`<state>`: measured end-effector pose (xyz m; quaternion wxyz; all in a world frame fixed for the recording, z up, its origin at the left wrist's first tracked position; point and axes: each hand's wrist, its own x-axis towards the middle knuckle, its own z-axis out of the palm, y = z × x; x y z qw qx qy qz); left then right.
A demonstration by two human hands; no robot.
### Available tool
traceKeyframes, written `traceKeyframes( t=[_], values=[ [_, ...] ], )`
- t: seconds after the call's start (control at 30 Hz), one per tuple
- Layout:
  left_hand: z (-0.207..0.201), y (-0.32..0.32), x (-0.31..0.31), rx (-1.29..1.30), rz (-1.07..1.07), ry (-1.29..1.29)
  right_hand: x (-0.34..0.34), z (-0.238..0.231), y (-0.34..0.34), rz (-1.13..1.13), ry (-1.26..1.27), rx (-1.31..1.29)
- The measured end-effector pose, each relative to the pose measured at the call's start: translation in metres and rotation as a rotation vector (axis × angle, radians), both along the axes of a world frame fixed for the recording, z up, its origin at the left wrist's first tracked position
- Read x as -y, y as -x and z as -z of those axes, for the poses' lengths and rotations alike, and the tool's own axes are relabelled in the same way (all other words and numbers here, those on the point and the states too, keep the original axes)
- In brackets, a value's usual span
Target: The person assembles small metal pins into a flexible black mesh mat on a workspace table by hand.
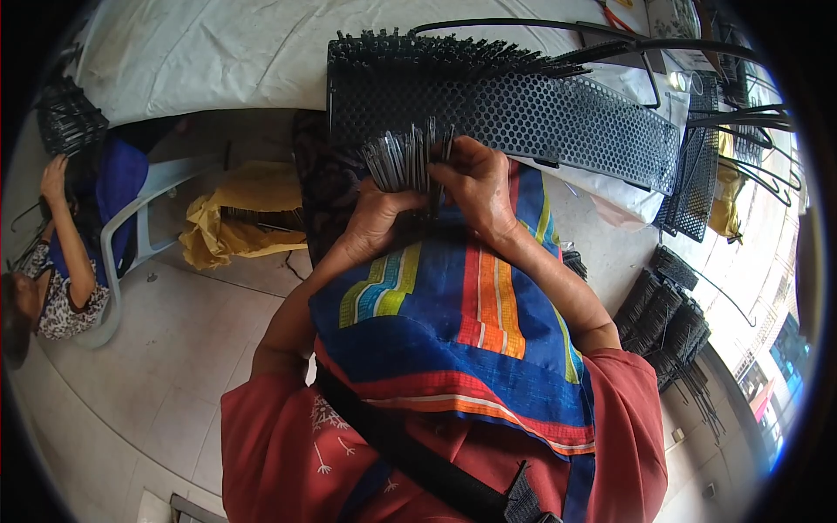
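Observation:
My left hand (375, 214) is wrapped round the lower part of a bundle of thin, dark, shiny strips (398, 160), whose upper ends fan out above my fingers. At the bundle's right edge, my right hand (481, 185) has its thumb and fingers closed on a few of the same strips. The exact kind of strip is too small to make out. Both hands are over my lap, close to the near edge of a long black perforated metal tray (558, 118). Many similar dark pieces (427, 54) lie in a dense row along the tray's far side.
A white-covered table (218, 61) bears the tray. Black bent rods (523, 26) extend over the tray toward the right. An open yellow sack (209, 218) lies at left, near another person (70, 261) on a pale chair (131, 218). Dark wire bundles (658, 318) stand on the floor at right.

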<state>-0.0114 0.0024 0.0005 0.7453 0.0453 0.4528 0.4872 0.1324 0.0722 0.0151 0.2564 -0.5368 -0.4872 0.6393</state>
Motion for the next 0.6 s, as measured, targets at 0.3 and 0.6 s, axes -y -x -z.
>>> traceKeyframes(
  t=[0.3, 0.6],
  values=[
    [0.008, 0.001, 0.002, -0.070, 0.053, -0.024, -0.006, 0.006, -0.002, -0.056, -0.064, 0.029],
    [0.009, 0.003, -0.001, -0.014, 0.053, -0.015, -0.003, -0.003, 0.003, 0.010, -0.006, -0.045]
  ],
)
